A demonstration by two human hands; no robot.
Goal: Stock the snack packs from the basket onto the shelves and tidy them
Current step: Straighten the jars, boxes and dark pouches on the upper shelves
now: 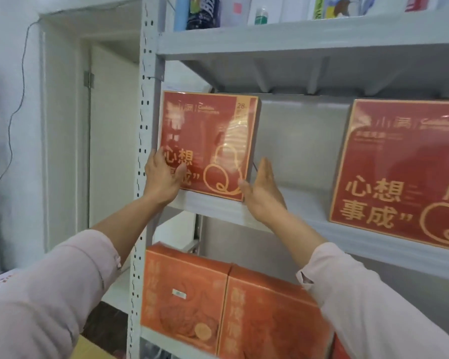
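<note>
A flat red snack box (208, 141) with gold lettering stands upright at the left end of the grey middle shelf (218, 207). My left hand (163, 177) holds its lower left corner, the thumb lying across the front face. Against the box's lower right edge my right hand (263, 193) rests flat with straight fingers. A second, identical red box (399, 172) stands upright further right on the same shelf. No basket is in view.
Two orange cartons (187, 294) stand on the shelf below. The top shelf (296, 37) carries bottles and packs. The perforated shelf upright (144, 151) runs beside my left hand. A gap separates the two red boxes. A white door frame (62, 125) is at the left.
</note>
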